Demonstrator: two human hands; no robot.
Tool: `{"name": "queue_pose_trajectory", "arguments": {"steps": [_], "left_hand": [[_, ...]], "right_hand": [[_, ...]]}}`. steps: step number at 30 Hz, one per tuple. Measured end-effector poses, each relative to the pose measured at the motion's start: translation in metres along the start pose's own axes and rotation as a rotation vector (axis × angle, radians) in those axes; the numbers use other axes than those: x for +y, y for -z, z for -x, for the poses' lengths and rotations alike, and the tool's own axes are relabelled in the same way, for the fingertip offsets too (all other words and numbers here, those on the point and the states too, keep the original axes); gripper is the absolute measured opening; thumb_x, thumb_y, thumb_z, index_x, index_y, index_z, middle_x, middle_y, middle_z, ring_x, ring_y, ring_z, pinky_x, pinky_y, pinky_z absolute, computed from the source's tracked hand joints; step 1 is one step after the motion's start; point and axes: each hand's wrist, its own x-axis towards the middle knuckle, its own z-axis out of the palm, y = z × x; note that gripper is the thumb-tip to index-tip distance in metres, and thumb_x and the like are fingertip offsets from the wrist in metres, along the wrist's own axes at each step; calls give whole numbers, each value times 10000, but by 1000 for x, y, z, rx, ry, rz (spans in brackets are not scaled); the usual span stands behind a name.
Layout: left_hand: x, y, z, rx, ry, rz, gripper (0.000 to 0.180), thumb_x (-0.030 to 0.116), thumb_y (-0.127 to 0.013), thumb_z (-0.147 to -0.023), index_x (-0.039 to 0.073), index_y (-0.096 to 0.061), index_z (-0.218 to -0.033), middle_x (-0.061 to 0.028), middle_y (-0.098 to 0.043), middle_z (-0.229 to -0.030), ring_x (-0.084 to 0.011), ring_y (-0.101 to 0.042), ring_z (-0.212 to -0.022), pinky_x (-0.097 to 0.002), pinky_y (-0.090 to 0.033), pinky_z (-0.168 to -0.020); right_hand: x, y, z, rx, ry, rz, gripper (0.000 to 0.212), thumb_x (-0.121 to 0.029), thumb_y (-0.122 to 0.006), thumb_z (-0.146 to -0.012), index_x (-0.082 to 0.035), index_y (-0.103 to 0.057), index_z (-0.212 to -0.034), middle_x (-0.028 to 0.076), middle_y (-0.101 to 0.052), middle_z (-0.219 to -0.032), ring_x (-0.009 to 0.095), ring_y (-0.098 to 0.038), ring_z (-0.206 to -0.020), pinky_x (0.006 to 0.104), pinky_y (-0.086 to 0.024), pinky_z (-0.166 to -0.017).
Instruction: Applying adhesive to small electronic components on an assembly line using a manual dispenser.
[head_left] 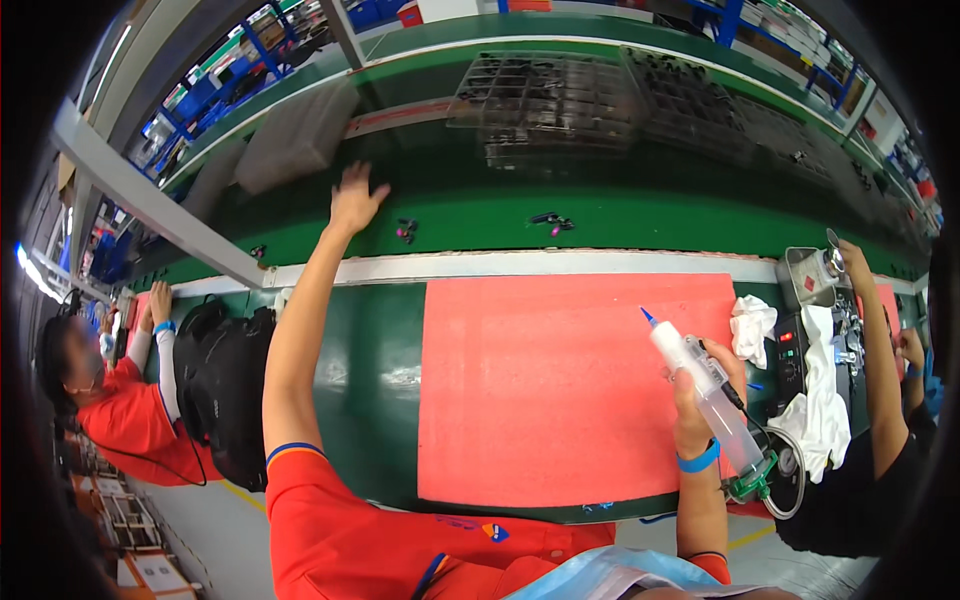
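My left hand reaches far out over the green conveyor belt, its fingers spread and nothing visible in them. Just right of it on the belt lies a small dark part with a pink bit. A similar dark and pink part sits farther right. In my right hand is a glue dispensing syringe, a clear barrel with a white front end and a thin blue needle tip pointing up and left. It is held above the pink mat. A green cap with a hose closes its lower end.
Blurred clear trays of dark parts and a stack of clear trays stand on the belt. At right are a dispenser box, white cloths and a co-worker's arm. A black backpack and another person sit left.
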Motion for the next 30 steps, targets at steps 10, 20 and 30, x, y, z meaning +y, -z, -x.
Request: {"name": "queue_pose_trajectory", "arguments": {"steps": [10, 20, 30], "left_hand": [[226, 37, -122, 182, -506, 129, 213, 107, -511, -705, 55, -596, -893, -158, -578, -899, -297, -544, -864, -397, -427, -751], [247, 16, -194, -316, -712, -154, 220, 170, -571, -618, 27, -624, -777, -156, -600, -812, -284, -579, -793, -372, -455, -702], [256, 67, -38, -491, -427, 1140, 155, 166, -541, -783, 15, -569, -801, -45, -579, -681, -73, -521, -572, -197, -403, -503]], "right_hand": [[-4, 4, -1, 113, -42, -70, 359, -106, -585, -728, 23, -417, -1019, 184, -529, -905, 212, -573, -622, 294, -487, -565], [-6, 14, -5, 7, -111, -59, 380, -88, -608, -707, 17, -413, -1016, 178, -530, -921, 213, -579, -690, 296, -484, -615], [-5, 19, -4, 97, -71, -39, 413, -137, -584, -734, 5, -380, -1064, 171, -519, -924, 218, -573, -692, 302, -484, -596]]}}
